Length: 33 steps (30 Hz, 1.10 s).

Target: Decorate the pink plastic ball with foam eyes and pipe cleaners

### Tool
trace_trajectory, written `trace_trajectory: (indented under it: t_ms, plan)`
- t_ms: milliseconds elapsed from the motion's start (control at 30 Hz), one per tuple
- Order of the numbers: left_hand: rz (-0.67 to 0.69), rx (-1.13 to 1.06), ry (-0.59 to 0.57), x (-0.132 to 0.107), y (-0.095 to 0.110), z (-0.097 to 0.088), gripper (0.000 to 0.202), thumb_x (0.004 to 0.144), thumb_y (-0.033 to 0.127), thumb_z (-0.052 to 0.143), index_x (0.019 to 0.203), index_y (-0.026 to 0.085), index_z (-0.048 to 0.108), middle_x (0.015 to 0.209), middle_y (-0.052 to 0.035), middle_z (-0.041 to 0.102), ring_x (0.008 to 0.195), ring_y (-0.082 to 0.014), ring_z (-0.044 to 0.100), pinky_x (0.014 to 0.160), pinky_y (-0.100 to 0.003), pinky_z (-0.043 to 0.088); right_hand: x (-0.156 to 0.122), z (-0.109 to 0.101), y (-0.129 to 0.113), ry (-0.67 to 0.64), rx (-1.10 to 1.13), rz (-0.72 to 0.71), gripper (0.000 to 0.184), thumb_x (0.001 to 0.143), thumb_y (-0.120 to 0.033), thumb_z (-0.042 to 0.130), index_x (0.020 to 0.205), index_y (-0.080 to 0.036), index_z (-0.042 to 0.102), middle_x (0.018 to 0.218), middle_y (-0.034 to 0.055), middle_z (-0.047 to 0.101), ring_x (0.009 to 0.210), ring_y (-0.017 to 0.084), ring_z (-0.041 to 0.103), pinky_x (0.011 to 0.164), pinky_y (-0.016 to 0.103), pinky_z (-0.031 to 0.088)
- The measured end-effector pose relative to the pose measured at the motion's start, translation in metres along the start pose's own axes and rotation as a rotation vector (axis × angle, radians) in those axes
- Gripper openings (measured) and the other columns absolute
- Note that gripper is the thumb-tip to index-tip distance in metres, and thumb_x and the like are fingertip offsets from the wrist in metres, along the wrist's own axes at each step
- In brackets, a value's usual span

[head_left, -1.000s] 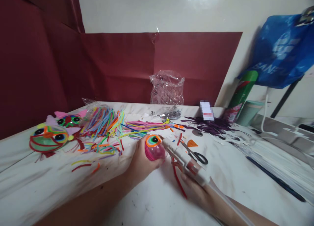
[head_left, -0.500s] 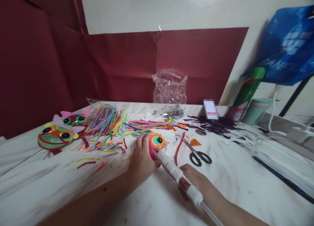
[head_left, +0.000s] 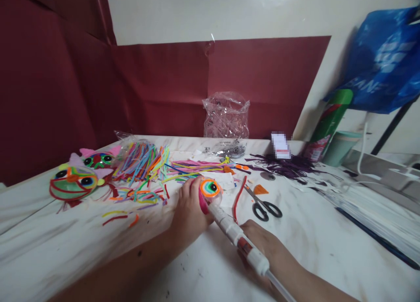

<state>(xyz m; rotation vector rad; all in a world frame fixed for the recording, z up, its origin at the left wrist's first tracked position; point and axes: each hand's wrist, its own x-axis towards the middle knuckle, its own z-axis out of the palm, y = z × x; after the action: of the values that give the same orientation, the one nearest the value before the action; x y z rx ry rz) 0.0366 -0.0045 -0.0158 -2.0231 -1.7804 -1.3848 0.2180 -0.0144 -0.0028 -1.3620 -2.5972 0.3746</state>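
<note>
My left hand (head_left: 192,208) is closed round a clear rounded craft piece (head_left: 210,189). A bright eye of orange, yellow and teal rings with a black centre shows on it, and a magenta strip runs down its side. Most of the piece is hidden by my fingers. In my right hand (head_left: 262,240) is a white hot glue gun (head_left: 233,226), its nozzle against or very close to the piece below the eye. A clear glue stick (head_left: 278,285) comes out of the gun's back end. My right fingers are partly hidden behind the gun.
Black-handled scissors (head_left: 264,205) and a red pipe cleaner (head_left: 239,199) lie right of my hands. Several coloured pipe cleaners (head_left: 141,162) spread behind and left. Two decorated masks (head_left: 74,181) sit at the far left. Purple strips (head_left: 288,166) and a phone (head_left: 281,145) are at the back right.
Almost nothing differs. The whole view has shifted very slightly, and both hands keep the same hold, with the glue gun's nozzle still at the piece.
</note>
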Motion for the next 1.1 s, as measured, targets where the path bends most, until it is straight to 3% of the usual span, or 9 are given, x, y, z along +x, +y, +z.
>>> trace_trajectory:
  t_ms: [133,267,533,667,900,1000,1100]
  plan:
    - [0.001,-0.003,-0.004,0.0,0.001,-0.001,0.058,0.078,0.025,0.057,0.132,0.016,0.039,0.129,-0.0169,0.045,0.125,-0.0336,0.043,0.104,-0.053,0.038,-0.001,-0.01,-0.006,-0.089,0.013,0.068,0.018,0.072,-0.012,0.049,0.062,-0.017,0.063,0.074,0.0082,0.068,0.071,0.02,0.064,0.057,0.024,0.043]
    - [0.017,0.013,-0.01,-0.001,0.001,-0.001,0.057,0.079,0.028,0.056,0.132,0.014,0.038,0.129,-0.0181,0.045,0.125,-0.0335,0.042,0.104,-0.053,0.038,0.002,-0.012,-0.006,-0.194,0.052,0.125,0.017,0.073,-0.014,0.05,0.06,-0.016,0.062,0.07,0.0078,0.067,0.068,0.02,0.063,0.055,0.024,0.04]
    - [0.018,0.033,0.012,0.0,-0.001,0.0,0.062,0.075,0.027,0.061,0.131,0.011,0.039,0.128,-0.0188,0.047,0.123,-0.0329,0.044,0.104,-0.05,0.039,-0.01,-0.001,0.004,-0.061,0.111,0.11,0.013,0.076,-0.015,0.051,0.071,-0.016,0.063,0.079,0.0068,0.065,0.072,0.018,0.061,0.061,0.024,0.042]
    - [0.013,0.043,0.033,0.0,-0.004,0.003,0.067,0.069,0.023,0.065,0.131,0.013,0.039,0.127,-0.0173,0.048,0.122,-0.032,0.045,0.104,-0.048,0.04,-0.02,0.006,0.011,0.119,0.125,-0.045,0.016,0.081,-0.014,0.047,0.078,-0.017,0.063,0.08,0.0064,0.063,0.073,0.017,0.06,0.065,0.024,0.043]
    - [0.002,0.018,-0.011,-0.001,0.001,-0.001,0.06,0.079,0.032,0.058,0.132,0.01,0.039,0.13,-0.0199,0.045,0.124,-0.0326,0.043,0.105,-0.051,0.039,-0.005,-0.009,-0.004,-0.086,0.145,0.212,0.009,0.073,-0.017,0.054,0.066,-0.018,0.06,0.079,0.0088,0.066,0.075,0.023,0.064,0.062,0.028,0.045]
    - [-0.004,0.007,-0.023,-0.001,0.003,-0.002,0.06,0.08,0.033,0.056,0.132,0.009,0.039,0.129,-0.0206,0.045,0.124,-0.0327,0.043,0.105,-0.051,0.038,-0.002,-0.016,-0.011,-0.133,0.118,0.229,0.01,0.071,-0.014,0.053,0.064,-0.017,0.059,0.081,0.0098,0.067,0.078,0.023,0.065,0.065,0.028,0.045]
    - [-0.008,0.009,-0.019,0.0,0.002,-0.001,0.061,0.079,0.033,0.057,0.132,0.01,0.039,0.13,-0.0202,0.045,0.125,-0.0331,0.043,0.105,-0.051,0.038,-0.006,-0.009,-0.006,-0.076,0.109,0.201,0.01,0.072,-0.016,0.053,0.064,-0.017,0.059,0.079,0.0085,0.066,0.074,0.021,0.064,0.062,0.027,0.045]
